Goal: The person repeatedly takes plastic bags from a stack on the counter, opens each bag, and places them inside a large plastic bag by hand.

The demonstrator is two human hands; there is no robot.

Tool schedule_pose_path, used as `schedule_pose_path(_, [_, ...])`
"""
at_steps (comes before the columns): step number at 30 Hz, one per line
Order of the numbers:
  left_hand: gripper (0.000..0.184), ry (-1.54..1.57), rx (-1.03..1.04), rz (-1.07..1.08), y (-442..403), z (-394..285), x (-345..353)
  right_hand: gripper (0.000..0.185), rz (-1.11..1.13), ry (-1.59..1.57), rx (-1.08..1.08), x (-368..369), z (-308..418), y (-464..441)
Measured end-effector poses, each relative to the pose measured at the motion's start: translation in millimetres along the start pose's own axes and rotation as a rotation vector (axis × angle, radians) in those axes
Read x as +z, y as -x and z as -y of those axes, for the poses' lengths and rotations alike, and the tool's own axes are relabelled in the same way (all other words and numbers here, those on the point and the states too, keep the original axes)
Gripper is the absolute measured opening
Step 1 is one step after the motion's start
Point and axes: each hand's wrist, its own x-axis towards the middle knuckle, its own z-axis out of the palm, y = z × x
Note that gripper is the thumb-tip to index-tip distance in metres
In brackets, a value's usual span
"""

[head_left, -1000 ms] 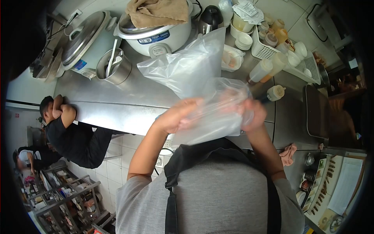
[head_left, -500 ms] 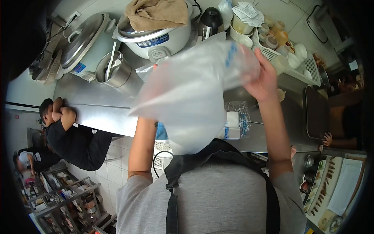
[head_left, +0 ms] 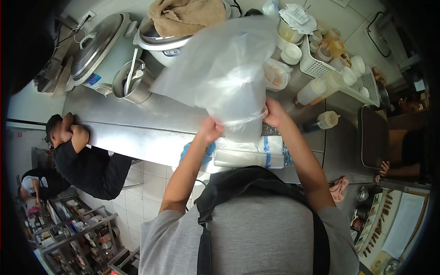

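One plastic bag (head_left: 224,68) has left grip (head_left: 210,130) and right grip (head_left: 275,113) closed on its sides.

Translucent plastic bag (head_left: 220,68) blurred, contents unclear. Left hand (head_left: 211,129), right hand (head_left: 275,113): fingers partly hidden at bag's lower sides. Rice cooker (head_left: 158,53) behind bag, partly covered. Brown towel (head_left: 183,17) above cooker, left of bag, top cut off. White packets (head_left: 297,15) right of bag, print too small.
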Motion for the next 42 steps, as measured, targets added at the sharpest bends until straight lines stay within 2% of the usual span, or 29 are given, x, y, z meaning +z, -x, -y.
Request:
schedule_pose_path(2, [0.02,0.026,-0.092,0.25,-2,15,-36,0.028,0.083,0.04,0.063,-58,-18,-29])
schedule_pose_path(5, [0.019,-0.09,0.041,-0.125,7,19,-26,0.028,-0.096,-0.075,-0.024,-44,-34,-9])
schedule_pose_path(8, [0.018,-0.2,0.203,-0.631,28,38,56,0.031,-0.151,-0.223,-0.083,-45,-42,12])
schedule_pose_path(11, [0.017,-0.415,0.35,-0.674,47,58,90,0.037,-0.186,0.015,-0.343,-9,-54,56])
schedule_pose_path(14, [0.016,-0.652,0.286,-0.61,47,68,58,0.037,-0.229,0.412,-0.387,-35,-84,48])
schedule_pose_path(17, [0.019,-0.959,0.294,-0.654,36,65,41,0.034,-0.272,0.61,-0.511,-29,-85,36])
schedule_pose_path(20, [0.024,-1.607,0.636,-0.608,26,58,10,0.033,-0.371,0.784,-0.489,-24,-77,30])
schedule_pose_path(23, [0.024,-1.763,0.49,-0.741,24,49,11,0.031,-0.483,1.012,-0.418,-24,-69,22])
schedule_pose_path(26, [0.024,-1.978,0.382,-0.724,22,37,1,0.025,-0.536,1.311,-0.806,-50,-85,-1])
schedule_pose_path(29, [0.024,-2.162,0.276,-0.753,22,35,15,0.026,-0.538,1.472,-1.134,-69,-94,-16])
schedule_pose_path(32, [0.021,-2.089,0.168,-0.723,18,26,40,0.03,-0.556,1.255,-0.63,-63,-86,-14])
schedule_pose_path(35, [0.022,-1.562,-0.063,-0.545,24,1,24,0.029,-0.476,0.912,-0.218,-54,-65,0])
schedule_pose_path(37, [0.023,-1.603,0.255,-0.551,51,-5,25,0.027,-0.481,1.013,-0.551,-67,-72,13])
schedule_pose_path(38, [0.025,-1.794,0.437,-0.588,74,-7,42,0.027,-0.483,1.058,-0.719,-72,-78,21])
schedule_pose_path(39, [0.026,-1.975,0.63,-0.621,97,-6,60,0.027,-0.481,1.041,-0.73,-67,-82,36])
schedule_pose_path(41, [0.026,-2.376,0.505,-0.76,137,1,61,0.027,-0.473,1.013,-0.741,-45,-85,77])
schedule_pose_path(42, [0.026,-2.573,0.429,-0.836,150,5,60,0.028,-0.347,1.073,-0.659,-42,-91,82])
